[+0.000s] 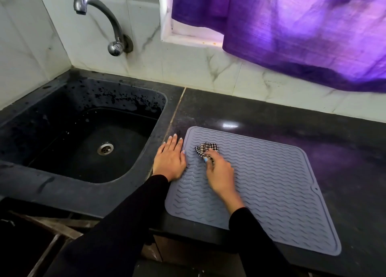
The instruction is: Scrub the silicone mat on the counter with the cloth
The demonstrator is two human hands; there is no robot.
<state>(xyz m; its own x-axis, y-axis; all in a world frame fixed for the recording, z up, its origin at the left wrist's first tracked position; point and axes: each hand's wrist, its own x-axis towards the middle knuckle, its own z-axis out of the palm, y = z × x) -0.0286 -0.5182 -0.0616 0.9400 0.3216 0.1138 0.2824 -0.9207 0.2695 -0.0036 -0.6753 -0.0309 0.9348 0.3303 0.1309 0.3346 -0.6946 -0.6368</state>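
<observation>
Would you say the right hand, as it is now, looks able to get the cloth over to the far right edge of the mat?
Probably yes. The right hand grips the cloth near the mat's left side, and nothing lies on the ridges between.

- silicone mat lies flat on counter, right of sink
- tap on wall behind sink
- cloth on mat's far-left part
- left hand between sink and mat
- curtain behind counter
</observation>
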